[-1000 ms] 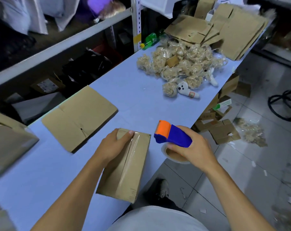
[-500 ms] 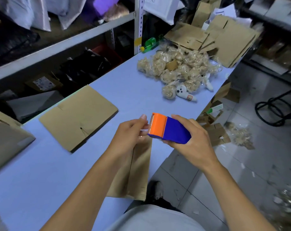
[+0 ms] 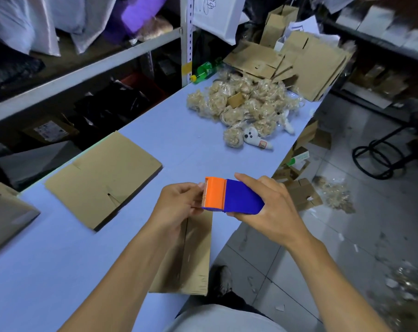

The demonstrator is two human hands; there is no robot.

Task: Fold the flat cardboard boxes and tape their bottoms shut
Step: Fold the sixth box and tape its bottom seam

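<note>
Over the pale blue counter (image 3: 88, 255) my right hand (image 3: 270, 207) grips the tape dispenser (image 3: 232, 196) while my left hand (image 3: 179, 204) pinches its orange end, above the folded box (image 3: 193, 255) at the counter's near edge.

A broad bare strip of the pale blue tabletop (image 3: 177, 140) lies open between the flat brown cardboard sheet (image 3: 102, 178) at near left and the heap of bagged beige fluff (image 3: 244, 104) far right, while stacked flat cardboard (image 3: 311, 65) blocks the far end.
</note>
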